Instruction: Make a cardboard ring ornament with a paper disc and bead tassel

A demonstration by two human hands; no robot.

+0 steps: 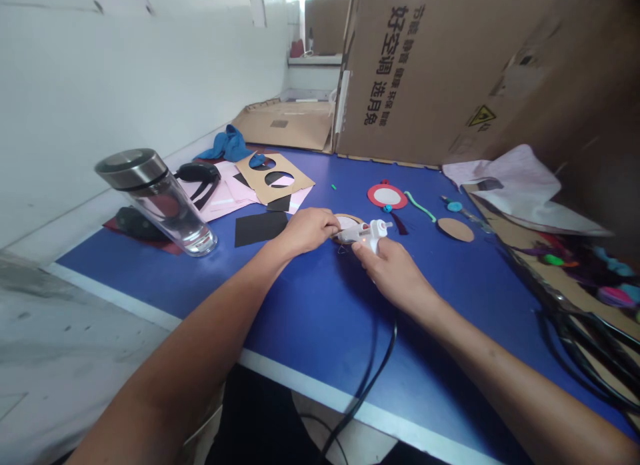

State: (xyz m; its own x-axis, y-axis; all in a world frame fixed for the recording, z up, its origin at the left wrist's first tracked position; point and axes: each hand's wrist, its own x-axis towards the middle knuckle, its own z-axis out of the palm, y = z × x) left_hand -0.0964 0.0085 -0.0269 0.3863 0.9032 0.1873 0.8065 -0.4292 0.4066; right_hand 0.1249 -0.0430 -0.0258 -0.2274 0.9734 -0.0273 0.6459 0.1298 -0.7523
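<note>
Clasps white glue gun (pixel 371 234) in right hand (pixel 397 270), with long axis crosswise, pointing leftward from grip toward disc (pixel 349 220) pinched by left hand (pixel 310 229).

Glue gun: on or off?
Likely on: a small orange light shows on the white glue gun in the right hand. The plug end of the cord isn't visible.

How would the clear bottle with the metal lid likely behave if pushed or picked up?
The bottle is tall and narrow, so a push near the top could tip it. It looks smooth and glossy, so it may be slippery to grasp. Being round, it would probably roll once toppled.
</note>
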